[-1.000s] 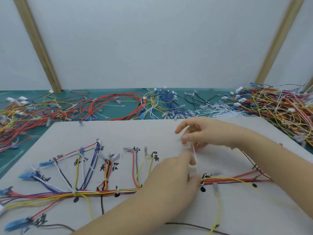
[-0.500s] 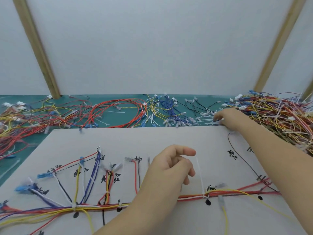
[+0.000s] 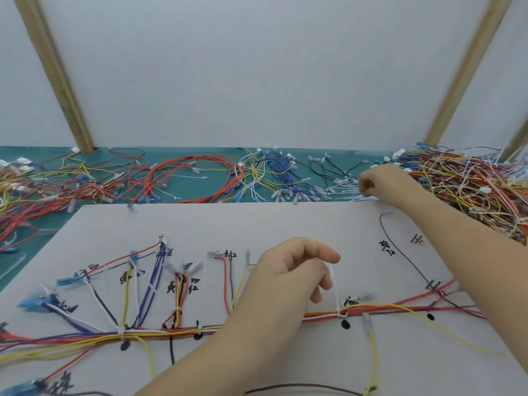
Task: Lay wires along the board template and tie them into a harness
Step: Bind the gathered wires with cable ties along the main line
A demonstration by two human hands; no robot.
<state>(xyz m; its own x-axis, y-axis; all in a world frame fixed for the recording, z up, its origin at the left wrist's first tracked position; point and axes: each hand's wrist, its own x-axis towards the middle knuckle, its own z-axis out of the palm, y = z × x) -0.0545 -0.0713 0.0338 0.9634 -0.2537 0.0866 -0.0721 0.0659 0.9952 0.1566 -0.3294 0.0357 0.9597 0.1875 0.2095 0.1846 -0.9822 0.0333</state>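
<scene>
- The right hand [image 3: 380, 182], which 1 second ago worked beside the left at the tie, now reaches to the loose white cable ties [image 3: 347, 192] past the board's [image 3: 285, 224] far edge, fingers curled among them; whether it grips one, I cannot tell.
- The left hand [image 3: 288, 281] hovers loosely curled above the wire bundle [image 3: 385, 310], no longer gripping; the white tie's tail [image 3: 334, 290] stands just beside its fingers.

My board template [image 3: 285, 224] is pale grey with black handwritten marks and black dots. The wires [image 3: 160, 332] bundled on it run red, yellow, blue, white and black, bound by white ties [image 3: 334, 287]. The tabletop [image 3: 200, 195] is teal.
</scene>
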